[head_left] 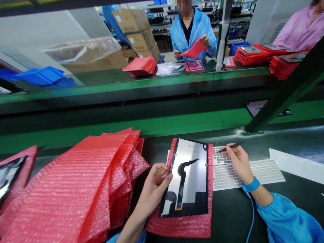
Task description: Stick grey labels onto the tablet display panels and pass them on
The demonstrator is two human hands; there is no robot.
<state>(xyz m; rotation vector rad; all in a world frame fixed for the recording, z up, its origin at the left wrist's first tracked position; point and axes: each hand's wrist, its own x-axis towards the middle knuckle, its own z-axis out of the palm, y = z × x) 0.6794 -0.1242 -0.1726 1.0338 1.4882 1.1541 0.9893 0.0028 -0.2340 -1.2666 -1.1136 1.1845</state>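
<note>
A tablet display panel point(190, 182) lies back side up on a red bubble-wrap bag point(187, 229), its black flex cable point(181, 182) curving across the silver back. My left hand point(155, 185) grips the panel's left edge, thumb on top and fingers curled at the side. My right hand point(239, 162), wearing a blue wrist strap point(251, 185) with a cord, is closed round black tweezers point(233, 147). The tweezers' tips point down at a sheet of small square stickers point(221, 157). A second sticker sheet point(268, 171) lies just below, under the right hand.
A big pile of red bubble-wrap bags point(71, 182) fills the left, beside another panel point(10, 175). White paper point(296, 165) lies right. A green post point(286, 81) slants down near another panel point(257, 107) on the green belt point(177, 125). Across it, a co-worker point(192, 33) holds a red bag.
</note>
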